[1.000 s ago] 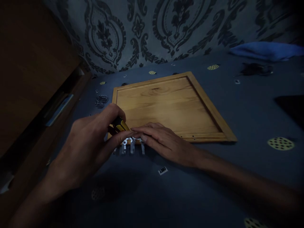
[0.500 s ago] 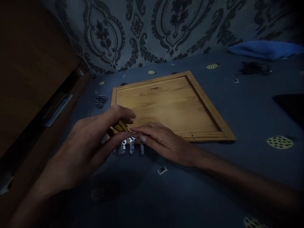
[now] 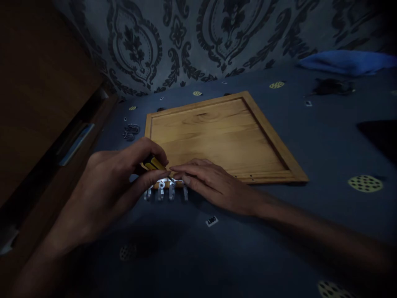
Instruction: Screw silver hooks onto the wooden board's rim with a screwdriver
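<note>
My left hand (image 3: 124,178) is closed round the yellow-and-black handle of a screwdriver (image 3: 152,163). Its thin shaft points down and right toward a shiny metal hook rail (image 3: 161,185) on the near edge of a framed wooden panel (image 3: 204,128). Several curved hooks hang from the rail over that edge. My right hand (image 3: 214,184) rests across the near edge, thumb and fingers pressed together on the rail's right part, close to the screwdriver's tip. Its fingers hide that part of the rail, and I cannot make out whether a screw sits under the tip.
Several loose metal hooks (image 3: 131,130) lie left of the panel on the dark blue patterned sheet (image 3: 235,256). A wooden cabinet (image 3: 37,91) stands at the left. Farther right are a blue cloth (image 3: 347,62), a small dark object (image 3: 331,87) and a black flat item (image 3: 381,138).
My left hand has shifted slightly left and its fingers have closed in on the screwdriver handle, showing more of it and the leftmost hook. My right hand has stayed in place.
</note>
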Motion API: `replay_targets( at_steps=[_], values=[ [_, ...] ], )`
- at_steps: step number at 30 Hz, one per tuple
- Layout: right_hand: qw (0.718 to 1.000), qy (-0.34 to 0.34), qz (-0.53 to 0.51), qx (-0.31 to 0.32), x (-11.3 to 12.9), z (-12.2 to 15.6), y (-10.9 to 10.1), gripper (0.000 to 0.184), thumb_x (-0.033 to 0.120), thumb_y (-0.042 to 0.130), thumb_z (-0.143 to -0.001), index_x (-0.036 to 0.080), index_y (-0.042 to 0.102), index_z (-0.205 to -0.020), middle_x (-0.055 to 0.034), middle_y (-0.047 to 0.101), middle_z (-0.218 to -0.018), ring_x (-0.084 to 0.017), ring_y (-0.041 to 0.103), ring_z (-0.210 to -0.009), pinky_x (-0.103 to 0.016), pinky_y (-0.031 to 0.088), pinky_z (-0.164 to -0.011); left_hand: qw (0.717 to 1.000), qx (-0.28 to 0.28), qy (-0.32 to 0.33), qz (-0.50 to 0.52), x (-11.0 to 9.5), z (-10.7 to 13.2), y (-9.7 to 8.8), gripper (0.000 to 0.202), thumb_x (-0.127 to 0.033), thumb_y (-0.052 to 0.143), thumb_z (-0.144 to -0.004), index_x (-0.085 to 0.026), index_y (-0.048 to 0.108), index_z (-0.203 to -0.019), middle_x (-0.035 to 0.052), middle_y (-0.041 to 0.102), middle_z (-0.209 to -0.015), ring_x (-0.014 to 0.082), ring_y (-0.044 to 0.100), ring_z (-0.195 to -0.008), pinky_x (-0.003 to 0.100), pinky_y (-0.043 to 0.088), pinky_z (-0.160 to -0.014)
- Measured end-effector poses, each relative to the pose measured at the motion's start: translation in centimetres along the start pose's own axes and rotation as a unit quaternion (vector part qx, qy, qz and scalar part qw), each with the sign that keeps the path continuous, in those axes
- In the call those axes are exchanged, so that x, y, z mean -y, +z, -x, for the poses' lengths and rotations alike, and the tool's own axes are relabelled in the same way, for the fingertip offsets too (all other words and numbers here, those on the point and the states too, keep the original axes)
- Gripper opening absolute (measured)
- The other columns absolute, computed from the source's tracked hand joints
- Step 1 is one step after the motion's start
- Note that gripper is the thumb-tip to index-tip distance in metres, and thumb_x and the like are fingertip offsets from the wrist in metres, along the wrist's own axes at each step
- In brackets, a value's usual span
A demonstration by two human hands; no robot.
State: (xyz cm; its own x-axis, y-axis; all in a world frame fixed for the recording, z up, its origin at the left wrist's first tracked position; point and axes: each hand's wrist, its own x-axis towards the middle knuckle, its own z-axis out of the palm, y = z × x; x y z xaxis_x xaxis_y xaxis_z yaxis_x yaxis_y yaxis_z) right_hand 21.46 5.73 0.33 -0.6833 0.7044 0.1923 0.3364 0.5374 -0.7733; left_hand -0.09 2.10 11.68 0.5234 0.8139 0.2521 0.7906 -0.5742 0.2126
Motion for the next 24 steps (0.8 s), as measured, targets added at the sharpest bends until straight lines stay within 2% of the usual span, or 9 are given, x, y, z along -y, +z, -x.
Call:
replay_targets(
  at_steps=[4, 7, 10, 18, 22, 24],
  values=[
    [1.0, -0.002, 0.001, 0.0, 0.09, -0.01, -0.07, 0.039, 0.035, 0.039, -0.107, 0.025, 0.062, -0.136, -0.0083, 0.071, -0.126, -0.026, 0.06, -0.119, -0.048, 0.047, -0.103, 0.999, -0.022, -0.002, -0.027, -0.27, -0.04, 0.29, 0.02, -0.041, 0.059, -0.101, -0.022, 0.063, -0.1, -0.01, 0.073, -0.083, 0.0027, 0.065, -0.06, 0.014, 0.042, -0.057],
    [1.0, -0.007, -0.002, 0.0, 0.03, 0.01, -0.05, 0.039, 0.035, 0.038, -0.107, 0.024, 0.062, -0.136, -0.009, 0.071, -0.125, -0.026, 0.06, -0.119, -0.049, 0.047, -0.103, 0.998, -0.047, -0.014, -0.046, -0.58, -0.13, 0.44, 0.038, -0.056, 0.055, -0.098, -0.02, 0.064, -0.093, -0.009, 0.069, -0.07, 0.0039, 0.06, -0.051, 0.017, 0.039, -0.05],
    [1.0, -0.009, -0.003, 0.0, -0.02, 0.05, -0.04, 0.04, 0.035, 0.038, -0.107, 0.025, 0.062, -0.137, -0.0086, 0.07, -0.125, -0.026, 0.059, -0.119, -0.049, 0.045, -0.104, 0.996, -0.06, -0.02, -0.061, -0.77, -0.16, 0.42, 0.045, -0.062, 0.052, -0.097, -0.019, 0.064, -0.09, -0.0083, 0.065, -0.063, 0.0055, 0.058, -0.048, 0.019, 0.038, -0.047],
    [1.0, -0.01, -0.002, 0.006, 0.06, 0.03, -0.14, 0.038, 0.033, 0.038, -0.108, 0.026, 0.062, -0.136, -0.007, 0.07, -0.123, -0.025, 0.06, -0.116, -0.048, 0.047, -0.102, 0.997, -0.057, -0.025, -0.051, -0.57, -0.08, 0.52, 0.04, -0.059, 0.056, -0.097, -0.02, 0.065, -0.091, -0.0085, 0.066, -0.064, 0.0051, 0.057, -0.047, 0.019, 0.038, -0.047],
    [1.0, -0.014, -0.002, 0.002, 0.06, 0.01, -0.07, 0.038, 0.034, 0.038, -0.108, 0.025, 0.063, -0.135, -0.0075, 0.07, -0.125, -0.026, 0.059, -0.117, -0.048, 0.045, -0.103, 0.995, -0.095, -0.034, 0.005, -0.56, 0.32, 0.16, 0.022, -0.047, 0.066, -0.094, -0.025, 0.067, -0.095, -0.0083, 0.071, -0.075, 0.0077, 0.063, -0.057, 0.019, 0.043, -0.048],
    [1.0, -0.012, -0.004, -0.001, 0.01, 0.02, 0.0, 0.039, 0.034, 0.038, -0.108, 0.023, 0.063, -0.135, -0.0079, 0.07, -0.125, -0.026, 0.059, -0.118, -0.048, 0.045, -0.104, 0.992, -0.119, -0.05, 0.011, -0.46, 0.61, -0.19, 0.019, -0.045, 0.069, -0.092, -0.026, 0.068, -0.096, -0.0066, 0.073, -0.081, 0.0105, 0.068, -0.065, 0.02, 0.047, -0.05]
  ],
)
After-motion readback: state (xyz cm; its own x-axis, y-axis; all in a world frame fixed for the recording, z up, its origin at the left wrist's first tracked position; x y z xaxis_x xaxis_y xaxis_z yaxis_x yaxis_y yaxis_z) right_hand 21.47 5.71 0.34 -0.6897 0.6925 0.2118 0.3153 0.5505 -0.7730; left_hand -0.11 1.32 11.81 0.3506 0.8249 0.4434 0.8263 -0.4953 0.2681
